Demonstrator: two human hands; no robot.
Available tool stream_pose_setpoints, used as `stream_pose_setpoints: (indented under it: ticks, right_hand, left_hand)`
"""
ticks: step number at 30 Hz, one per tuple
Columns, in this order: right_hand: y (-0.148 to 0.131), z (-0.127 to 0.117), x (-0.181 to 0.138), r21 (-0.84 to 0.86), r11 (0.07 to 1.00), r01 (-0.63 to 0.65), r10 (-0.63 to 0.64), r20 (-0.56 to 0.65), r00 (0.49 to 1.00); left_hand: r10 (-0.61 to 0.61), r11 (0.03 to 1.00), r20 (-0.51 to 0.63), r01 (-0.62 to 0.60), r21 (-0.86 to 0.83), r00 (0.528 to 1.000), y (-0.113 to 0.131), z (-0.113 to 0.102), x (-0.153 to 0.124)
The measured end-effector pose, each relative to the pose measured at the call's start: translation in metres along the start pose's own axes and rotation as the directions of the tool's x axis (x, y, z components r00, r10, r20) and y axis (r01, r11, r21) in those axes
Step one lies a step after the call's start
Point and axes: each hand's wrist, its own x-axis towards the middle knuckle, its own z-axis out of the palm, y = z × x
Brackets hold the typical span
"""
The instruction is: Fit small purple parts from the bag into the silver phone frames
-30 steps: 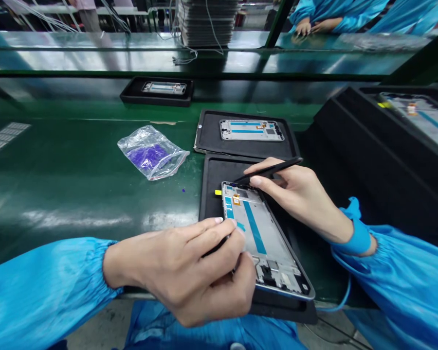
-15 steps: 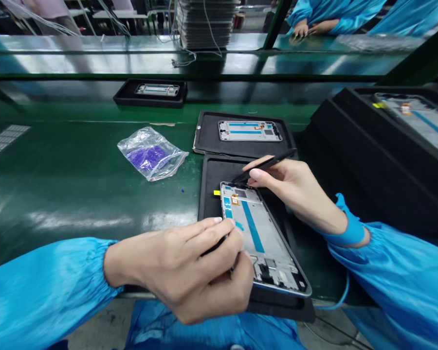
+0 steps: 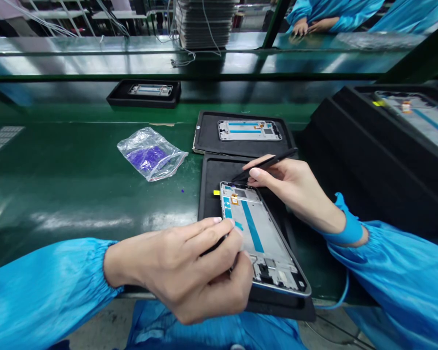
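My left hand [image 3: 197,270] is closed on the left edge of a phone frame [image 3: 268,228], a silver panel with blue strips, an orange flex piece and a yellow tab. The frame lies tilted over a black tray [image 3: 211,170]. In my right hand [image 3: 292,187], black tweezers [image 3: 273,160] are pinched between thumb and fingers. Their tips reach the frame's top edge, where a small purple speck shows. Fingers hide part of the frame's left side.
A clear plastic bag [image 3: 149,154] of purple pieces lies left. Behind stands another black tray [image 3: 208,129] holding a phone frame [image 3: 250,130]. A smaller tray [image 3: 113,97] sits farther back on a moving belt. Stacked black trays [image 3: 368,160] rise at right; a co-worker's hands [image 3: 308,26] show beyond.
The small far tray with its phone frame has shifted slightly left. A purple speck now shows at the tweezer tips on the frame's top edge. Both my hands stay almost still.
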Motion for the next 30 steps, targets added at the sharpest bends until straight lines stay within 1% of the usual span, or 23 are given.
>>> stream_pose_setpoints:
  ticks: [7,13,16,18,20,24,30]
  right_hand:
    - [-0.004,-0.001,-0.001,-0.002,1.000,-0.026,0.026,0.003,1.000]
    - [-0.005,0.001,0.000,0.083,0.995,-0.048,0.049,-0.006,0.999]
    - [-0.003,0.000,0.000,0.082,0.996,-0.040,0.041,-0.002,0.999]
    - [-0.003,-0.001,-0.001,0.037,0.999,-0.002,0.002,0.001,1.000]
    - [-0.005,-0.001,-0.002,-0.039,0.997,0.072,-0.072,0.007,0.997]
    - [-0.008,0.001,-0.005,-0.177,0.962,0.210,-0.208,0.029,0.978]
    - [-0.009,0.003,-0.009,-0.267,0.920,0.287,-0.275,0.083,0.958]
  left_hand:
    - [0.011,1.000,-0.012,-0.011,-0.020,1.000,0.000,0.002,-0.002]
    - [-0.006,1.000,-0.011,0.006,-0.017,1.000,0.001,0.005,-0.002]
    - [0.010,1.000,-0.010,-0.010,-0.004,1.000,0.001,0.005,-0.003]
    - [0.010,1.000,-0.008,-0.010,-0.008,1.000,0.001,0.005,-0.004]
    - [0.011,1.000,-0.012,-0.011,-0.009,1.000,0.002,0.005,-0.005]
    - [0.002,1.000,-0.012,-0.002,-0.022,1.000,0.006,0.008,-0.007]
    - [0.002,0.999,-0.035,-0.003,-0.039,0.999,0.009,0.011,-0.008]
